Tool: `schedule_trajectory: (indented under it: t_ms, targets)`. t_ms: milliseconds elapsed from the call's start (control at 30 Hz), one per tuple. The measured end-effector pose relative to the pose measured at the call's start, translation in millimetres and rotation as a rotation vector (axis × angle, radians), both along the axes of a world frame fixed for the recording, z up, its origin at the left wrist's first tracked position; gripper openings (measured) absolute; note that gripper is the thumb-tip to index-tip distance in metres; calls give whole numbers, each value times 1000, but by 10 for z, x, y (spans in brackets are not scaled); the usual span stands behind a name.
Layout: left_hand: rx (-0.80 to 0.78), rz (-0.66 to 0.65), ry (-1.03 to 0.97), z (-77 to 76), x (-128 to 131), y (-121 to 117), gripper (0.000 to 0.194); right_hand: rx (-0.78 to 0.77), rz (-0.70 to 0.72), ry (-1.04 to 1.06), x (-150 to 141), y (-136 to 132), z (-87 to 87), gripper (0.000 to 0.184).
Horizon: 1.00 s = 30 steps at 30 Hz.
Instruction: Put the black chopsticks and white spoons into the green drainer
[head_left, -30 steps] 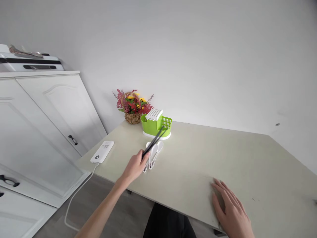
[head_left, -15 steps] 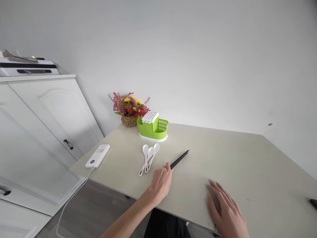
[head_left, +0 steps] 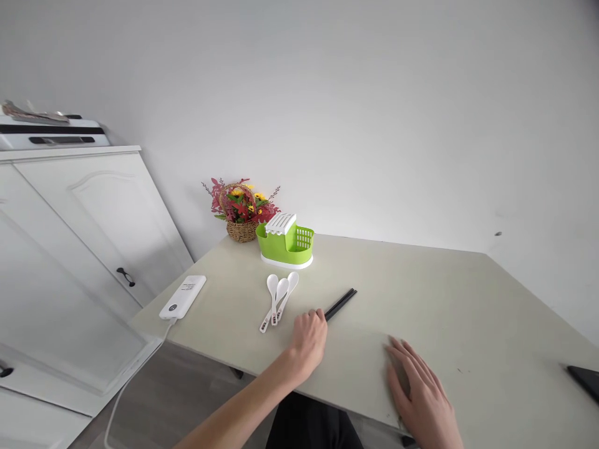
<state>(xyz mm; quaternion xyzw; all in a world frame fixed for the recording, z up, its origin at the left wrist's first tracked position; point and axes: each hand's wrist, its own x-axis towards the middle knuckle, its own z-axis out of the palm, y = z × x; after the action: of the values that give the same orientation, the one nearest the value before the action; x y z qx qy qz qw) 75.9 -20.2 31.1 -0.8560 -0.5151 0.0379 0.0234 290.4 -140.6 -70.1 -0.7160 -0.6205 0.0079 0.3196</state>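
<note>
My left hand (head_left: pixel 309 340) is closed around the near end of a pair of black chopsticks (head_left: pixel 340 304), which point away to the right, low over the tabletop. The part inside my fist is hidden. My right hand (head_left: pixel 421 386) rests on the table near its front edge, fingers stretched out and thumb apart, holding nothing. Left of my left hand lie three white spoons (head_left: pixel 282 289), fanned out with their handles crossing. Behind the spoons stands a green utensil caddy (head_left: pixel 283 247) with a white slotted top and a white base.
A wicker basket (head_left: pixel 241 231) of artificial flowers stands at the back left of the table (head_left: pixel 421 293). A white power bank (head_left: pixel 183 297) with a cable lies at the left edge. A dark flat object (head_left: pixel 584 379) shows at the far right. White cabinets (head_left: pixel 112 231) stand to the left.
The chopsticks' far tips now show slightly apart, and my left hand has turned a little around them. My right hand stays flat on the table. The whole view has shifted slightly.
</note>
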Motion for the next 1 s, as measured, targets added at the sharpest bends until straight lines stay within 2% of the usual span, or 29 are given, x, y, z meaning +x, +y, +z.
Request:
schedule_trajectory:
  t_ms: [133,200,433,633,700,833,1000]
  targets:
    - [59,2,-4,-6,1,-32,16,-5,-4,0,-1,1,-9,47]
    - [110,9,-13,3,-26,-57,15,-2,-2,-2,-1,1,-9,47]
    - [291,68,-189,111,-257,-67,38,-28,4,-20,15,-12,32,47]
    - [421,283,-205,93,-643,116,51,-51,-1,-8,-6,-37,74,49]
    - [410,352,-162,69,-745,176,52,-39,5,-5,-10,-39,79,50]
    - [300,445,-84,67,-836,256,42,-54,1,-10,-7,-28,76,50]
    - [181,473,-39,118,-859,288,42,-70,-10,-4,-9,-26,65,50]
